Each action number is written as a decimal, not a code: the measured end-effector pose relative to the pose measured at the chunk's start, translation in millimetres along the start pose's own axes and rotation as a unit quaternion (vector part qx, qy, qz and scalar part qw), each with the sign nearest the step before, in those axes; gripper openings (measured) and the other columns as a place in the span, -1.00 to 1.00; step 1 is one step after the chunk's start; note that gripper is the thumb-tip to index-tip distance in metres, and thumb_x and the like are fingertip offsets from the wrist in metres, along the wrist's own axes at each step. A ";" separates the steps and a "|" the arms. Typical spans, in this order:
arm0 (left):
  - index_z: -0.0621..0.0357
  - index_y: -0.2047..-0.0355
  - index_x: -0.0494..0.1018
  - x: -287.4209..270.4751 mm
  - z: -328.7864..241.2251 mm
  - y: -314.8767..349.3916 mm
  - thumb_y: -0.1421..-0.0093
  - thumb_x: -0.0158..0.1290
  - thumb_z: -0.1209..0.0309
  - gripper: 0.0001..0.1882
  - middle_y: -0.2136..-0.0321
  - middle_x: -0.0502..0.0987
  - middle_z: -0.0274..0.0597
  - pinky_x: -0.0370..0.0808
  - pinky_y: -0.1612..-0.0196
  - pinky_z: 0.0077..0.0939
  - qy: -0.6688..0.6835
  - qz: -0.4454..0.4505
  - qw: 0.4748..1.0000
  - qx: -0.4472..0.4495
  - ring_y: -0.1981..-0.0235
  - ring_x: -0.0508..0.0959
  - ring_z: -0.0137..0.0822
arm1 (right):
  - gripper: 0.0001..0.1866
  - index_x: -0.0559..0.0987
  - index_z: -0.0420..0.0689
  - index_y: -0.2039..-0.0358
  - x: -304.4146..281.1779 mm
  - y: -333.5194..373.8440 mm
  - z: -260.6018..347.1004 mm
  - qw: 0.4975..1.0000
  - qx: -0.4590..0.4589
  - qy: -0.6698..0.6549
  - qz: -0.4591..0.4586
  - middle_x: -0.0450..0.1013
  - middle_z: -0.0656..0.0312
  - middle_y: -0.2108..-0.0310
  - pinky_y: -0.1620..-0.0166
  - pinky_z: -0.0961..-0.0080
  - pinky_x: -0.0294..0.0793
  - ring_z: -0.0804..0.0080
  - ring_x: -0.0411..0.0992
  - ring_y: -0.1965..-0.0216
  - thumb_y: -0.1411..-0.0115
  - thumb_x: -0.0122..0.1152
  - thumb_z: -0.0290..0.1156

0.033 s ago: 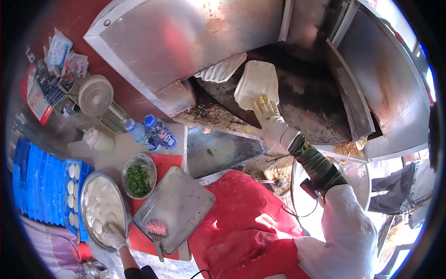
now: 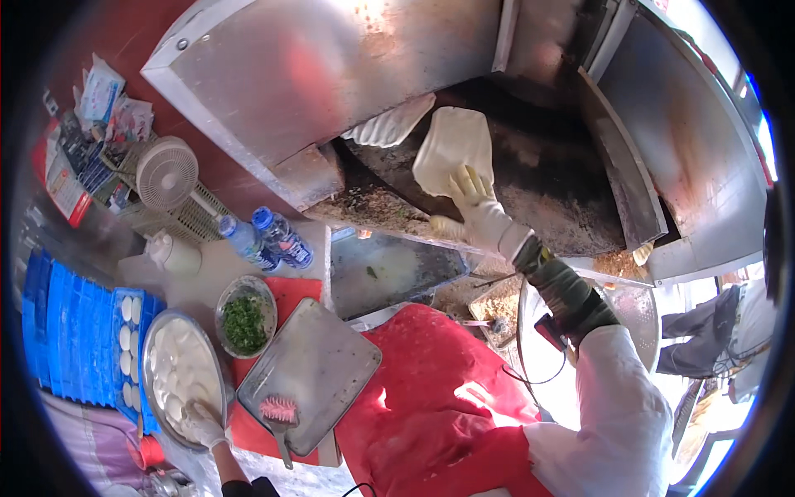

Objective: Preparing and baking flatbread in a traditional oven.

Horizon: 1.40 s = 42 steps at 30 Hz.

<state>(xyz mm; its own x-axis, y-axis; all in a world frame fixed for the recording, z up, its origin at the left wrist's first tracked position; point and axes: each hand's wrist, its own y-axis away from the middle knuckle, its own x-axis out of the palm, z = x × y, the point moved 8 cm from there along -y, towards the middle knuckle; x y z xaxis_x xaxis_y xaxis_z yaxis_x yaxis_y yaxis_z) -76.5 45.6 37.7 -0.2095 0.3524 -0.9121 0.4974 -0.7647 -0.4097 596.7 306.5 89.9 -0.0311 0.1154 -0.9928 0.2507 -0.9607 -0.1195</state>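
My right hand, in a whitish glove with yellowed fingers, reaches into the metal oven with fingers spread. Its fingertips overlap the near edge of a flat, pale dough sheet; whether they touch it I cannot tell. Left of that sheet lies a second, ridged one, partly hidden by the oven's wall. My left hand, in a thin clear glove, rests at the near rim of a metal bowl. Its fingers extend over white rounded dough pieces inside; nothing is visibly gripped.
Right of the bowl stand a dish of chopped greens and a grey tray with a pink-bristled brush. Blue crates stack at left. Two bottles and a fan stand behind. The oven's metal walls flank my right hand.
The fingers of my right hand are spread a little wider and sit slightly farther right against the dough sheet. My left hand stays at the bowl. The whole view has shifted slightly.
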 end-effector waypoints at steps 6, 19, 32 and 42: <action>0.26 0.14 0.39 15.9 3.4 -2.6 -0.23 -0.16 0.26 -0.66 0.20 0.48 0.06 0.38 0.11 -0.25 0.019 0.025 0.999 -0.030 0.17 0.46 -0.01 | -0.11 -0.05 -0.28 -0.24 27.3 -99.8 -102.7 0.983 0.068 0.121 -0.119 -0.14 -0.17 -0.26 -0.29 0.09 -0.35 -0.08 -0.24 -0.30 -0.07 -0.04 0.05; 0.26 0.12 0.37 7.4 -5.2 -1.0 -0.22 -0.12 0.30 -0.68 0.20 0.47 0.05 0.35 0.08 -0.23 0.038 0.014 0.999 0.001 0.17 0.45 0.00 | -0.60 0.41 -0.21 0.12 -28.1 24.3 2.0 0.952 -0.061 -0.106 -0.280 0.38 0.01 0.18 0.16 0.24 0.38 0.05 0.35 0.17 0.01 0.21 -0.42; 0.14 0.12 0.38 1.5 -15.4 3.0 -0.16 -0.07 0.26 -0.68 0.09 0.40 0.07 0.30 -0.02 -0.21 0.099 0.008 0.993 -0.062 0.02 0.36 0.01 | -0.55 0.31 -0.27 -0.04 -40.6 -15.6 150.2 0.951 -0.155 -0.021 -0.266 0.43 -0.03 0.23 0.09 0.23 0.36 0.02 0.37 0.17 -0.13 0.00 -0.38; 0.10 0.08 0.37 -6.1 -30.2 2.9 -0.16 -0.06 0.26 -0.66 0.03 0.35 0.08 0.29 -0.02 -0.17 0.152 -0.023 0.987 -0.055 0.03 0.36 0.06 | -0.74 0.58 -0.16 0.31 161.3 -84.7 444.3 0.932 -0.341 -0.118 0.023 0.47 0.01 0.24 0.11 0.40 0.44 0.18 0.45 0.14 -0.07 -0.01 -0.35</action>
<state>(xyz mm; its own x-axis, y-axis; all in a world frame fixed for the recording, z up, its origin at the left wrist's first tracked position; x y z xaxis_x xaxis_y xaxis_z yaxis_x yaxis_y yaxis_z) -48.3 57.5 42.6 0.0200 0.5434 -0.8393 0.5850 -0.6871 -0.4309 140.5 294.3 -59.7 -0.1961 -0.0583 -0.9788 0.8118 -0.5696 -0.1288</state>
